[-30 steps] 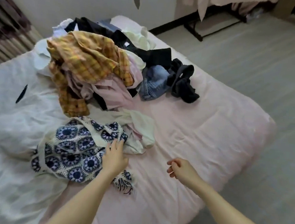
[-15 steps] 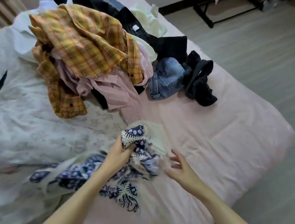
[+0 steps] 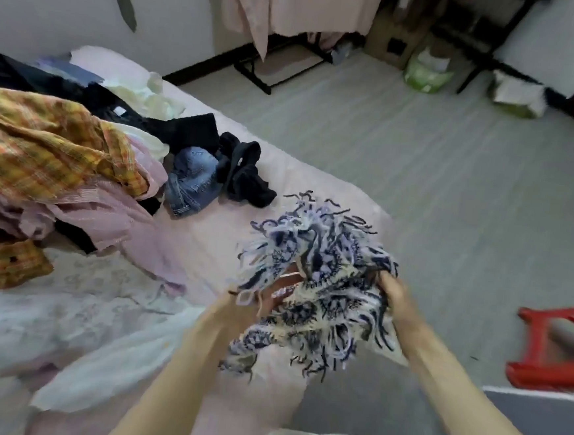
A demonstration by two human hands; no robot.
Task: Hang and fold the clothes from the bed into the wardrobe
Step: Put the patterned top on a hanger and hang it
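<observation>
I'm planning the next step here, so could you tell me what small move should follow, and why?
Probably spread the hands apart to shake the shawl open. The left hand and right hand both grip it bunched above the bed, so it can't be folded or hung yet.

The fringed scarf (image 3: 317,288) was smeared by motion and covered most of the left hand (image 3: 254,304). The plaid shirt (image 3: 43,150) ran off the left edge; the red stool (image 3: 557,348) ran off the right edge.
</observation>
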